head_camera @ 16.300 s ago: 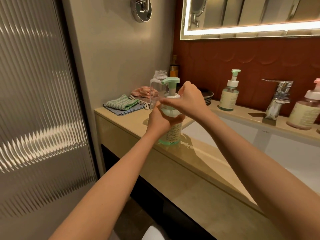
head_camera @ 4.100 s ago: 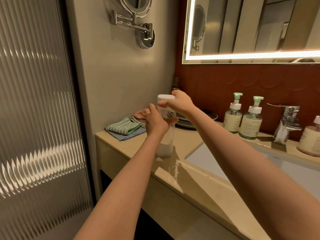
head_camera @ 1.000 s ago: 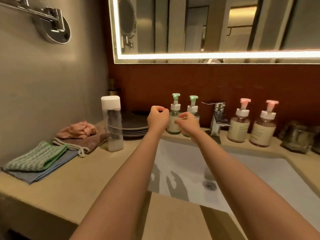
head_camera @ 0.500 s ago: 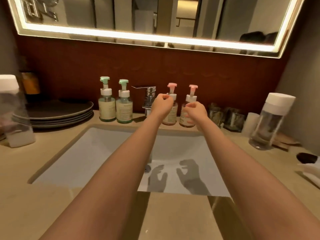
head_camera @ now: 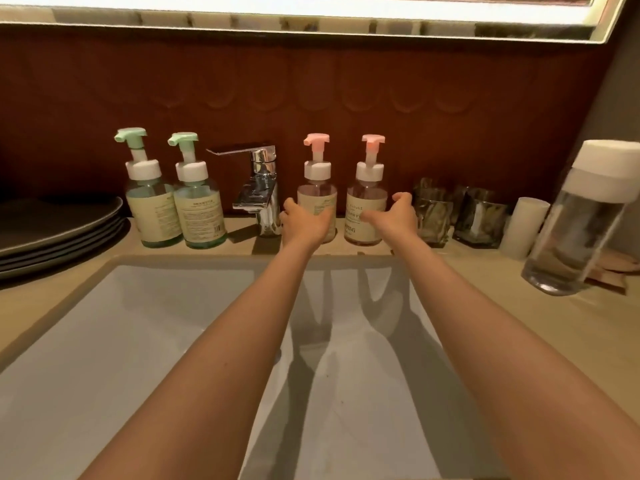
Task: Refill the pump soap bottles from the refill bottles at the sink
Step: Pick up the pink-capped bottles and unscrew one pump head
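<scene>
Two pink-pump soap bottles stand behind the sink (head_camera: 86, 323), right of the tap: the left pink bottle (head_camera: 317, 188) and the right pink bottle (head_camera: 367, 199). Two green-pump bottles (head_camera: 152, 209) (head_camera: 199, 213) stand left of the tap. My left hand (head_camera: 302, 221) is spread open right in front of the left pink bottle. My right hand (head_camera: 394, 216) is open at the right side of the right pink bottle. I cannot tell whether either hand touches its bottle. A clear refill bottle (head_camera: 585, 223) with a white cap stands at the far right.
A chrome tap (head_camera: 259, 188) stands between the bottle pairs. Dark plates (head_camera: 59, 230) are stacked at the left. Two dark glass cups (head_camera: 433, 214) (head_camera: 481, 220) and a small white cylinder (head_camera: 524, 226) sit right of the pink bottles.
The view has swung right and come closer to the pink bottles. Both hands went from loosely closed to open and reached forward and down to the two pink bottles.
</scene>
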`<action>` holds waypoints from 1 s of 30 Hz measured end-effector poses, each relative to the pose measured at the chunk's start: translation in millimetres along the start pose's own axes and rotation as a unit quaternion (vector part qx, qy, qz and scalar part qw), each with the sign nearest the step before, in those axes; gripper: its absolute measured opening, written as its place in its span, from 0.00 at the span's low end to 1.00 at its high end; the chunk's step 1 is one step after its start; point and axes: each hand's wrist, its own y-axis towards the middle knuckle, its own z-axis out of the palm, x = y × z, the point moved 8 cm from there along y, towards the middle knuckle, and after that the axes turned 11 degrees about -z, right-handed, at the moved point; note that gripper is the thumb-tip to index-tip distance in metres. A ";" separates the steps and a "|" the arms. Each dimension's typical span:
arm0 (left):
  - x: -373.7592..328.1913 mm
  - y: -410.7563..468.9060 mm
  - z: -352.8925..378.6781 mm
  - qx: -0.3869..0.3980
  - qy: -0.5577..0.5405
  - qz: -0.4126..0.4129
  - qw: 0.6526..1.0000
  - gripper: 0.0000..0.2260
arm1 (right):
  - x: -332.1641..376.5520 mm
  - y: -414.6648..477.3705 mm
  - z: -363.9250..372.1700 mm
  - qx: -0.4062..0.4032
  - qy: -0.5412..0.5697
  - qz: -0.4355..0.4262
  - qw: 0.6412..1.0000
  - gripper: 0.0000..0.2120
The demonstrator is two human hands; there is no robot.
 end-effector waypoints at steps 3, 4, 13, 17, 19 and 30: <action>3.6 17.6 3.1 -0.017 0.004 0.007 1.000 0.40 | -11.0 12.8 9.9 -0.003 0.005 -0.005 1.000 0.42; 5.8 22.7 5.1 -0.015 0.003 0.007 1.000 0.42 | -15.2 15.7 13.7 0.000 0.005 -0.007 1.000 0.44; 4.3 42.8 23.9 -0.006 0.009 0.060 0.998 0.47 | -32.0 32.9 34.9 0.000 -0.021 -0.017 1.000 0.42; 3.4 43.5 25.7 -0.015 0.038 0.084 0.996 0.44 | -31.5 34.1 33.4 -0.018 -0.032 -0.019 0.999 0.39; 3.2 43.8 20.6 -0.030 0.031 0.091 0.995 0.41 | -31.0 31.3 30.8 -0.023 -0.019 -0.016 0.999 0.38; -9.0 -24.4 -3.1 0.021 0.008 0.141 0.990 0.39 | -2.2 -23.9 -25.3 -0.037 0.005 -0.003 0.999 0.40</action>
